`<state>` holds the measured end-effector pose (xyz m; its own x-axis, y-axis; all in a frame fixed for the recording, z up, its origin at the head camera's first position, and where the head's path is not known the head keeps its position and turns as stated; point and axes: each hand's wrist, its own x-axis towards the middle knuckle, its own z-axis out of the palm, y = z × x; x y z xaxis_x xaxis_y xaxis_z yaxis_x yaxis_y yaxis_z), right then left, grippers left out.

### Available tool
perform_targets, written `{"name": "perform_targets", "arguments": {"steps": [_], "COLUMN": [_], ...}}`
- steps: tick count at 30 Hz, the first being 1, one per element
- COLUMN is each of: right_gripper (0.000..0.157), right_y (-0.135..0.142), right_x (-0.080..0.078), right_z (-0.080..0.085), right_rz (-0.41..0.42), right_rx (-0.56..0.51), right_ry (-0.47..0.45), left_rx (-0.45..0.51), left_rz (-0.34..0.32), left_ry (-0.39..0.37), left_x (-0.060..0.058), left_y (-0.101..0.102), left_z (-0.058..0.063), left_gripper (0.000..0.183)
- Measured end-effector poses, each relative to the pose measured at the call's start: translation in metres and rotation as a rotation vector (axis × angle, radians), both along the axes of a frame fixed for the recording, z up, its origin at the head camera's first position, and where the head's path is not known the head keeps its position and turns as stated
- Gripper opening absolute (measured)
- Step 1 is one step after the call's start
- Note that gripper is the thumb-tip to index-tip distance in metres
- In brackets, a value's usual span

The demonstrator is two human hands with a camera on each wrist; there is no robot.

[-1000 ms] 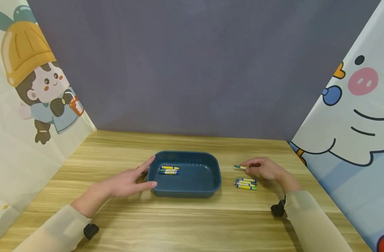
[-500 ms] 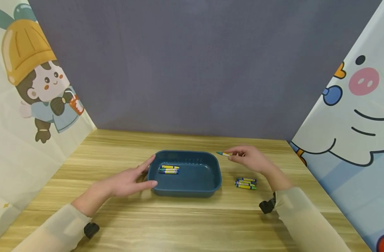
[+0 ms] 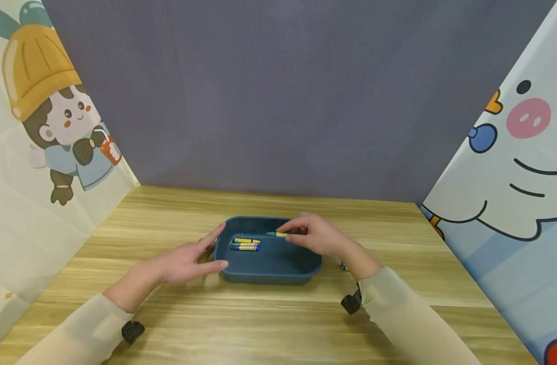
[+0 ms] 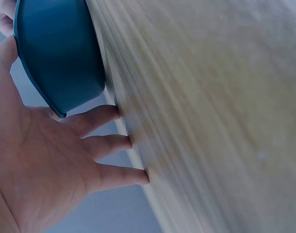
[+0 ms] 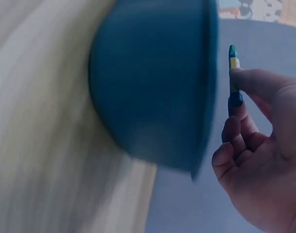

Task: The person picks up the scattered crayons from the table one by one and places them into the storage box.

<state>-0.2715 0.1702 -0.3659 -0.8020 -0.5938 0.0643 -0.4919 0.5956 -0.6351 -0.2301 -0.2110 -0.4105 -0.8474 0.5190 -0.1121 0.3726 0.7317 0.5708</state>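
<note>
My right hand (image 3: 317, 235) pinches a green crayon (image 3: 278, 234) between thumb and fingers, above the right part of a dark blue tray (image 3: 269, 279). In the right wrist view that crayon (image 5: 234, 73) points its green tip away from the hand, over the tray's rim (image 5: 211, 97). Several yellow-wrapped crayons (image 3: 246, 245) lie together in the tray's left part. At the tray's left end rests my left hand (image 3: 187, 263), its thumb and index finger touching the rim. The left wrist view shows its other fingers (image 4: 109, 144) stretched out, tips against the table.
More crayons (image 3: 344, 266) lie on the wooden table (image 3: 242, 324) right of the tray, mostly hidden behind the right forearm. A grey panel (image 3: 278, 101) stands at the back, with printed cloths (image 3: 23, 218) at both sides.
My right hand has carried the green crayon leftward, from beside the crayons on the table, up past the tray's far right corner and over the tray. The left hand has stayed in place.
</note>
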Motion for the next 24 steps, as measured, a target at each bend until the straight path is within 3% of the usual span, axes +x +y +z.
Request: {"name": "perform_targets", "arguments": {"steps": [7,15,24], "right_gripper": [0.025,0.024,0.025], "right_y": [-0.040,-0.081,-0.099], "right_x": [-0.002,-0.008,-0.011], "right_z": [-0.016,-0.027,-0.041], "right_rz": [0.053,0.019,-0.010], "right_rx": [0.067,0.128,0.142], "right_ry": [0.035,0.028,0.016], "left_rx": [0.001,0.006,0.003], "left_rz": [0.003,-0.003,-0.006], "left_ry": [-0.011,-0.002,-0.014], "left_x": [0.000,0.000,-0.001], "left_y": [0.000,-0.001,-0.001], "left_z": [0.000,0.001,0.001], "left_gripper": [0.100,0.099,0.099]}}
